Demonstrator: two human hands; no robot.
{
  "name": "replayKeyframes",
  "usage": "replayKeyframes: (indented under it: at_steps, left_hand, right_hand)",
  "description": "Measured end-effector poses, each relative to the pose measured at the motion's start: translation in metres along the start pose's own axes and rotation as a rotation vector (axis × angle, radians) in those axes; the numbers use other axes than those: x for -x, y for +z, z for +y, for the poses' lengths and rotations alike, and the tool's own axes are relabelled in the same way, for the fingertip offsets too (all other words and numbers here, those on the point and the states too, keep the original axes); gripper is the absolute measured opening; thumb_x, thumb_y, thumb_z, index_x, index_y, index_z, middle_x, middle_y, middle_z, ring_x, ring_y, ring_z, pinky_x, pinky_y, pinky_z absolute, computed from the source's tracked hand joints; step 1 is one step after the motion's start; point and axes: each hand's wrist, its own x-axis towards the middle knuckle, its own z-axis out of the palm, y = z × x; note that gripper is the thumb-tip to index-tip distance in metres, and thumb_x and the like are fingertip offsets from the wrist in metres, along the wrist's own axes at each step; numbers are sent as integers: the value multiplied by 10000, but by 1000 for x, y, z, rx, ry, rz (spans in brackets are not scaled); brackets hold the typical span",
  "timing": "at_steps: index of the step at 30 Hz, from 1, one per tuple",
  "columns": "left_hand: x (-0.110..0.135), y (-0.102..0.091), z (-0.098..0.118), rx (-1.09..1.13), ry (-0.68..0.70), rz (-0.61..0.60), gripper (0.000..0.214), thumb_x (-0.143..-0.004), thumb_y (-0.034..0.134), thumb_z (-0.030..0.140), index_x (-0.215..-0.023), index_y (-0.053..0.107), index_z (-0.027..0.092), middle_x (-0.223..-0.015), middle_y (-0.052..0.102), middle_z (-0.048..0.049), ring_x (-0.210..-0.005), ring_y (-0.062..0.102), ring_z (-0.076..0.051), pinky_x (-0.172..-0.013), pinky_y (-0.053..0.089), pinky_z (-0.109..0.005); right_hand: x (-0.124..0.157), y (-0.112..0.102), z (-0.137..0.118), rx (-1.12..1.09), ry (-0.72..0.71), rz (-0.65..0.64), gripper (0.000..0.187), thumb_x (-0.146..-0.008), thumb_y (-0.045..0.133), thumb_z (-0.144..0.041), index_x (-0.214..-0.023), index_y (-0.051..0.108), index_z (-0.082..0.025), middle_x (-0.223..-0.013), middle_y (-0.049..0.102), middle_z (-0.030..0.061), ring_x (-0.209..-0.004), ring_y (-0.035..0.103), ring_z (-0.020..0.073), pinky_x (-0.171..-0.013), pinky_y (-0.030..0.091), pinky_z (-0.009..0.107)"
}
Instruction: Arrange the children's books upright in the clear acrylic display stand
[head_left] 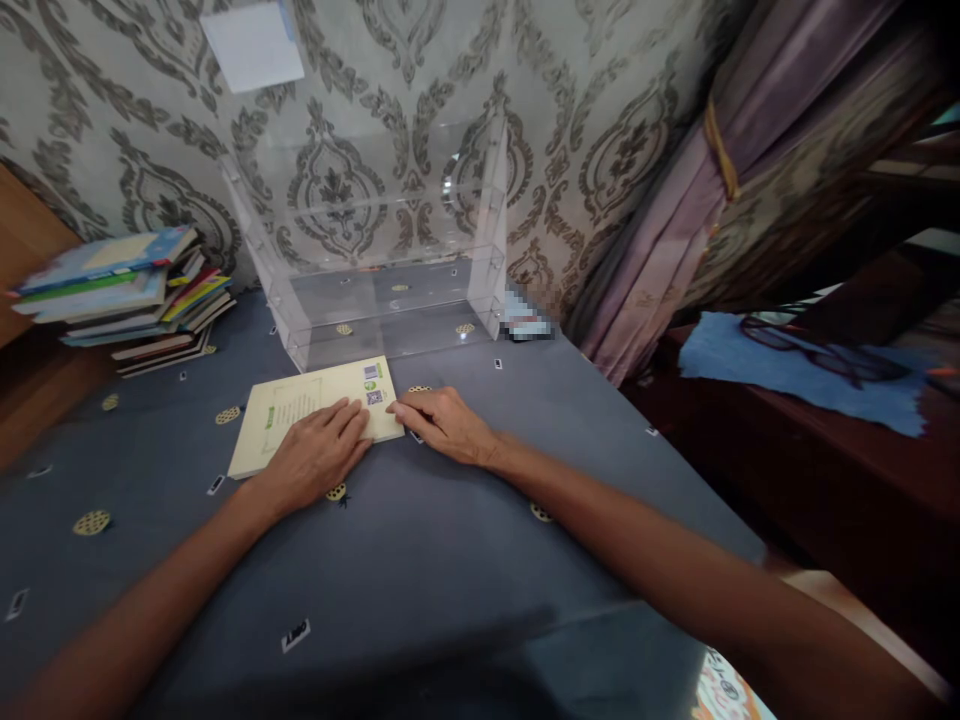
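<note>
A pale yellow book [259,412] lies flat on the grey tablecloth with its printed cover up. It has a green-edged frame of text on the left and small codes at its upper right. Across the book's lower part rests my left hand [319,445], its fingers stretched out and lying flat on the cover. My right hand [446,425] is closed at the book's right edge, with thumb and curled index finger at that edge; the other fingers are folded under. Just behind the book stands a clear acrylic tiered rack [292,325], with no books on its shelves.
At the left sits an uneven stack of books [142,290] by a wooden panel [30,220]. A white card [253,45] is on the patterned wall. To the right hang a purple curtain [675,230] and a blue cloth [795,370] with glasses [825,350] on a dark red surface.
</note>
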Motion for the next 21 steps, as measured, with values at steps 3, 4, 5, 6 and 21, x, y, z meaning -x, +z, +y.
replayKeyframes:
  at_steps: [3, 4, 5, 6, 21]
  left_hand:
    - [2, -1, -2, 35, -21, 5, 380, -1051, 356, 360, -1200, 613, 123, -1227, 695, -167, -1174, 653, -284, -960, 566, -437]
    - [3, -1, -3, 38, -20, 6, 377, -1048, 368, 368, -1203, 612, 125, -1234, 693, -166, -1172, 653, -284, -960, 566, -436]
    - [4, 0, -4, 43, -18, 3, 376, -1044, 382, 376, -1210, 609, 126, -1243, 689, -164, -1172, 652, -283, -961, 564, -435]
    - [5, 0, -5, 52, -19, -2, 376, -1040, 395, 385, -1219, 606, 130, -1253, 685, -160, -1171, 651, -281, -963, 561, -435]
    - [10, 3, -3, 71, -61, 4, 418, -1046, 381, 417, -1253, 603, 130, -1270, 683, -151, -1205, 636, -259, -1010, 531, -420]
  right_hand:
    - [-1, -1, 1, 9, 4, 5, 437, -1045, 373, -370, -722, 590, -172, -678, 566, 5, -630, 463, 121, -646, 336, 252]
    - [-1, -1, 2, 9, 3, 11, 442, -1045, 377, -379, -712, 582, -173, -671, 563, 2, -620, 458, 119, -642, 331, 252]
    - [-1, 0, 3, 10, 5, 15, 447, -1045, 380, -388, -707, 578, -174, -665, 565, 0, -611, 457, 117, -636, 327, 252]
    - [-1, 0, 3, 11, 9, 15, 451, -1045, 381, -395, -706, 580, -174, -664, 574, 2, -605, 460, 117, -631, 326, 252]
    - [-1, -2, 5, -197, 80, 43, 469, -1021, 402, -459, -847, 694, -135, -692, 683, 20, -513, 546, 100, -597, 430, 231]
